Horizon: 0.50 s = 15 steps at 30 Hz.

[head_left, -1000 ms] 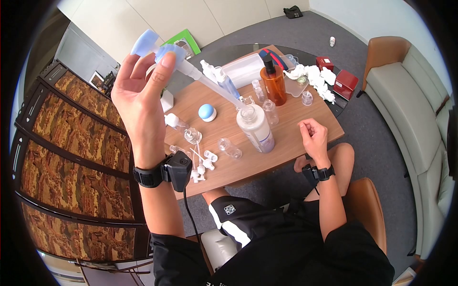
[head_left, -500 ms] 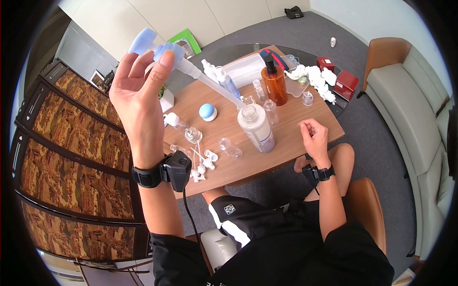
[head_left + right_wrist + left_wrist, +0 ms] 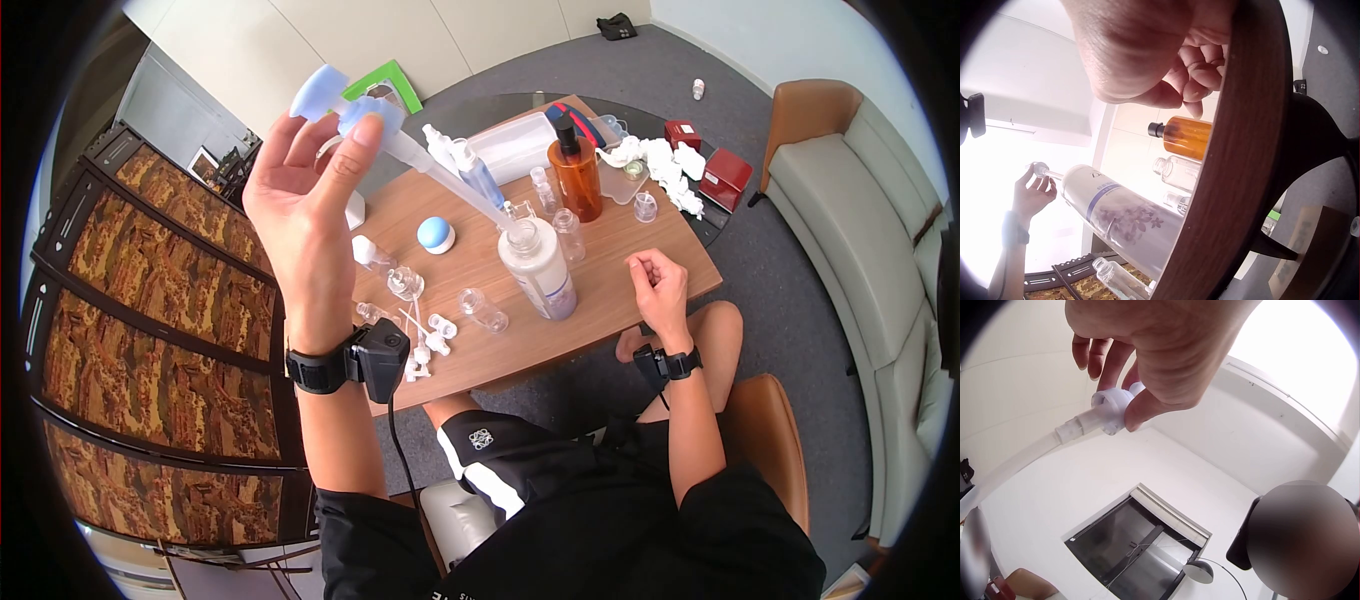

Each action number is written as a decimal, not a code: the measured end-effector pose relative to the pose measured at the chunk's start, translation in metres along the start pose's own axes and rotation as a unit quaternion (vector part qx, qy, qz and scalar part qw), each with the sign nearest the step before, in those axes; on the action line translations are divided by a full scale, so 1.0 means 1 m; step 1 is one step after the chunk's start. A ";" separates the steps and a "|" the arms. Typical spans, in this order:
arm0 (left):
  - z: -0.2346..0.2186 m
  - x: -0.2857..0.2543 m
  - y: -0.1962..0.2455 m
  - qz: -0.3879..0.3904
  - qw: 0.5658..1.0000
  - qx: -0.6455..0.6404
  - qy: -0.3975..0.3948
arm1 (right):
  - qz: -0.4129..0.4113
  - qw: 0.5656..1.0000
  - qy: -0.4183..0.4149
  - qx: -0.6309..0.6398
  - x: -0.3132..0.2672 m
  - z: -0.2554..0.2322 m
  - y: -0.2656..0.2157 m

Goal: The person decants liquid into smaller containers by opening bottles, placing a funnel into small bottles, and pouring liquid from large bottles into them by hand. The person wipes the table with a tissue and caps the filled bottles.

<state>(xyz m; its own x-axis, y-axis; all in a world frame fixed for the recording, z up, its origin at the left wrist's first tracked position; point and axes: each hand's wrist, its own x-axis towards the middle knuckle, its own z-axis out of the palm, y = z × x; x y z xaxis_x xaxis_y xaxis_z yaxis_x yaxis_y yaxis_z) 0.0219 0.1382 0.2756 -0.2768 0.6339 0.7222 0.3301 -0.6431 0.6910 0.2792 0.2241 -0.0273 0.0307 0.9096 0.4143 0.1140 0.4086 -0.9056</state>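
Note:
My left hand [image 3: 310, 225] is raised over the table's left side and pinches a light blue pump head [image 3: 375, 113] between thumb and fingers. From the pump's collar [image 3: 1109, 411] a long translucent tube [image 3: 455, 183] slants down, its lower end right at the mouth of a large whitish bottle [image 3: 540, 275]. This bottle stands upright and uncapped; the right wrist view shows purple flowers on its label [image 3: 1129, 222]. My right hand [image 3: 660, 288] rests at the table's right edge, fingers loosely curled, holding nothing.
Around the bottle stand an amber pump bottle [image 3: 575, 180], small clear bottles [image 3: 484, 311] and a blue-topped round jar [image 3: 435, 235]. Several small white pump tops [image 3: 432, 345] lie near the front edge. Crumpled tissues [image 3: 660, 165] and a red box [image 3: 725, 176] sit at the far right.
My left hand, with the pump and its tube, has shifted slightly right and a little down. The big bottle and my right hand keep their places.

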 end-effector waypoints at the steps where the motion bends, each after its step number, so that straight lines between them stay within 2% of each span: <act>1: 0.000 0.000 0.000 0.003 1.000 -0.008 0.002 | 0.001 1.000 0.000 -0.001 0.000 0.000 0.001; 15: -0.004 0.000 -0.006 -0.005 1.000 -0.021 -0.004 | -0.003 1.000 0.000 0.004 0.000 0.000 0.002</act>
<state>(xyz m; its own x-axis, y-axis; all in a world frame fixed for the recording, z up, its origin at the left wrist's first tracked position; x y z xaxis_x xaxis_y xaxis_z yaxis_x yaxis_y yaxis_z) 0.0162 0.1398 0.2715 -0.2719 0.6443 0.7149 0.2887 -0.6540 0.6992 0.2789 0.2250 -0.0286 0.0295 0.9069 0.4204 0.1065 0.4153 -0.9034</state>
